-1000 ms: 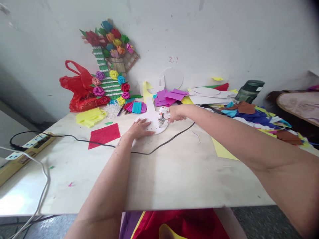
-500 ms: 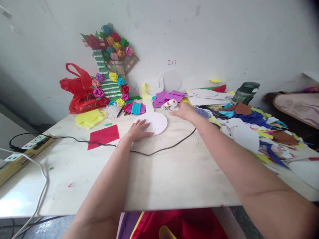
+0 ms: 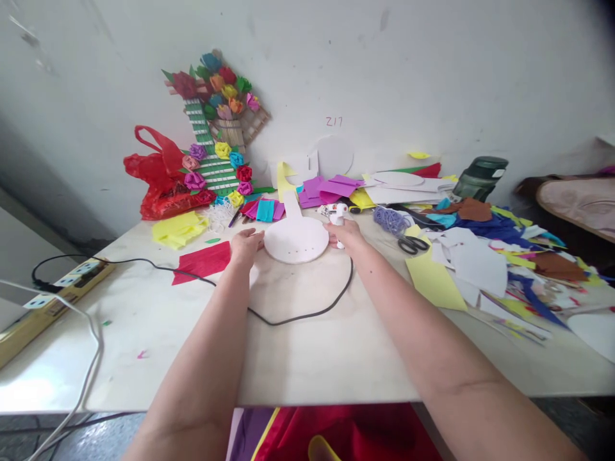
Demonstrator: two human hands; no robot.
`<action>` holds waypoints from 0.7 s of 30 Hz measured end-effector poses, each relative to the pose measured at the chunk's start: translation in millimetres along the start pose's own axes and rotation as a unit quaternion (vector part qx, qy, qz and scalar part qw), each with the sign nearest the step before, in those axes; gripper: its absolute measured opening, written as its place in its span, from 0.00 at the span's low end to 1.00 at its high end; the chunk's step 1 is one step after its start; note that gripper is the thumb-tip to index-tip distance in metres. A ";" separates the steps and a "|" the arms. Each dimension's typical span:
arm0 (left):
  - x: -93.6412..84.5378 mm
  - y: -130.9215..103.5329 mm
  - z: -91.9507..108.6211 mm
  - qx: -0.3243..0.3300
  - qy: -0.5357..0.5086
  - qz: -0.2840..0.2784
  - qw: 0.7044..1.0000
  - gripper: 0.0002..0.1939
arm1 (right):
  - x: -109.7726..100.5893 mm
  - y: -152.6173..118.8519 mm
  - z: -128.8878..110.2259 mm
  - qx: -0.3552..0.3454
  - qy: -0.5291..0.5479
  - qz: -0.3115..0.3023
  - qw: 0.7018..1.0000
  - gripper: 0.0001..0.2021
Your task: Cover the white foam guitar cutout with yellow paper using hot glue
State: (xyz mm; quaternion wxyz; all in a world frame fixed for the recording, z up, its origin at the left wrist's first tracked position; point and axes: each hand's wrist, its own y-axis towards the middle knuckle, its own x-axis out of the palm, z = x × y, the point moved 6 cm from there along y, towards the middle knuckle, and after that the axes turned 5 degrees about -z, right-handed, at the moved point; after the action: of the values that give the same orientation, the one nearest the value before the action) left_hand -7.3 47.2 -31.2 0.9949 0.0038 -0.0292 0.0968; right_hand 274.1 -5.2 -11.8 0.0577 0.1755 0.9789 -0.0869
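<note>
A white paddle-shaped cutout (image 3: 296,240), round with a straight neck, sits in the middle of the table with small dark dots near its lower edge. At its left rim is my left hand (image 3: 247,246), fingers and thumb bent around the edge. My right hand (image 3: 346,235) is closed around a white hot glue gun (image 3: 341,218), its fingertips against the cutout's right rim. From the gun's handle a black cord (image 3: 307,317) loops across the table. Part of another white piece (image 3: 253,275) shows behind my left wrist.
Left lie red crepe paper (image 3: 202,262), yellow crepe paper (image 3: 179,229) and a power strip (image 3: 60,285). Paper-flower decorations (image 3: 214,150) lean on the wall by a red bag (image 3: 161,182). Right are purple yarn (image 3: 390,219), scissors (image 3: 413,244), paper scraps (image 3: 480,256) and a green bottle (image 3: 480,178).
My right hand has brought the glue gun nearer, to the cutout's right rim. My left hand has slid off the cutout's face to its left rim. The cord's loop has shifted nearer me.
</note>
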 end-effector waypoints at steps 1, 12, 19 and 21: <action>0.0 -0.9 -0.8 -0.015 -0.022 0.006 1.000 0.17 | 1.1 0.0 2.1 -0.003 0.013 -0.005 1.000 0.09; 12.9 -10.9 -2.0 -0.102 -0.131 -0.057 0.984 0.08 | 2.4 -4.2 4.4 -0.058 0.088 0.015 0.994 0.15; 20.0 -18.1 7.3 -0.054 -0.148 -0.139 0.978 0.12 | 1.5 -11.6 -1.4 -0.094 0.176 0.030 0.979 0.16; 21.5 -19.9 11.1 -0.034 -0.165 -0.142 0.975 0.14 | 1.2 -13.1 -2.4 -0.103 0.223 0.038 0.969 0.16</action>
State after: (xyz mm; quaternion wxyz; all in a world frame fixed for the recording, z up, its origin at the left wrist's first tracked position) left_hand 17.0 31.7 -18.9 0.9795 -0.0100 -0.1953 -0.0482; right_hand 268.2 -16.5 -7.7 -0.1408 0.2203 0.9635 0.0576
